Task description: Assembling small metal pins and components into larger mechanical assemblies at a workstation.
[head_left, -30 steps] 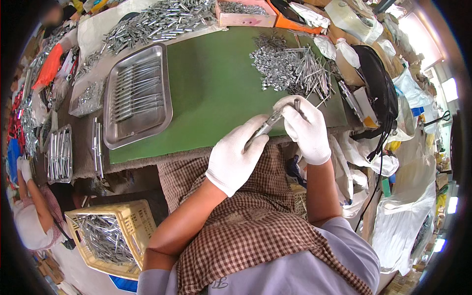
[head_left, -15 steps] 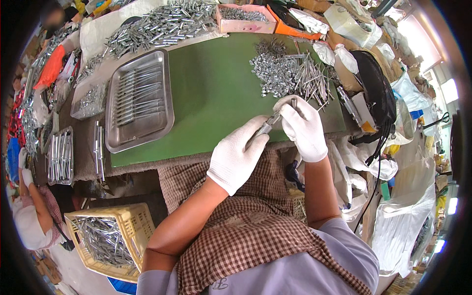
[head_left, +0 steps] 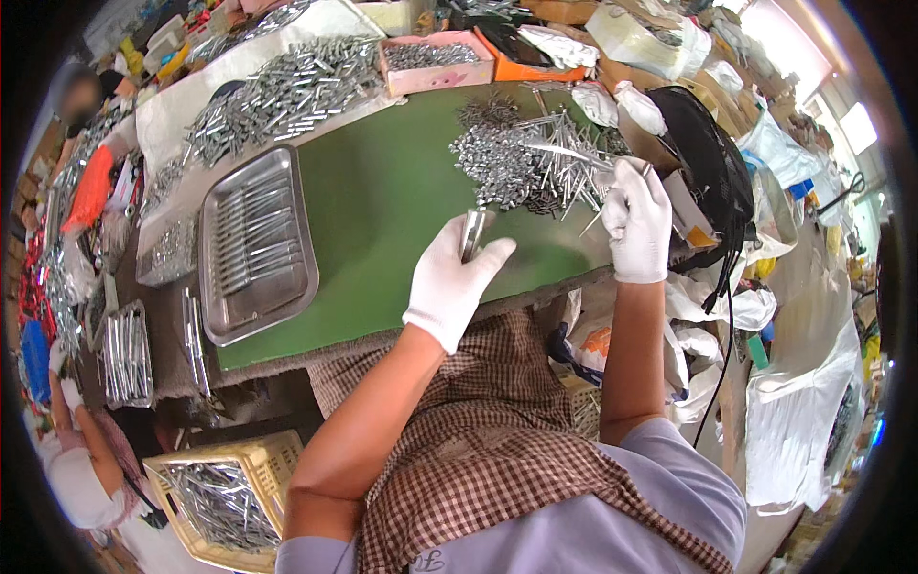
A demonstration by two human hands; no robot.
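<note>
In my gloved left hand [head_left: 449, 282] a short shiny metal tube [head_left: 473, 235] stands nearly upright between thumb and fingers, over the green work mat [head_left: 382, 191]. My gloved right hand [head_left: 636, 215] is closed at the right, apart from the left one. From its fingertips a long thin silver metal rod [head_left: 572, 153] points left; blur hides its exact kind. Beneath and beyond that rod lie a heap of small metal parts [head_left: 492, 158] and a pile of thin metal pins [head_left: 566, 182].
A steel tray [head_left: 308, 258] with rows of metal rods sits at the left. Behind are a large heap of metal tubes [head_left: 287, 91] and a pink box [head_left: 435, 79] of small parts. A yellow crate [head_left: 287, 469] stands below left; a black bag [head_left: 712, 172] lies right. Another person works far left.
My hands have parted: the right has moved right, and a long thin rod now shows in it. The left holds the tube more upright. The whole view has shifted slightly.
</note>
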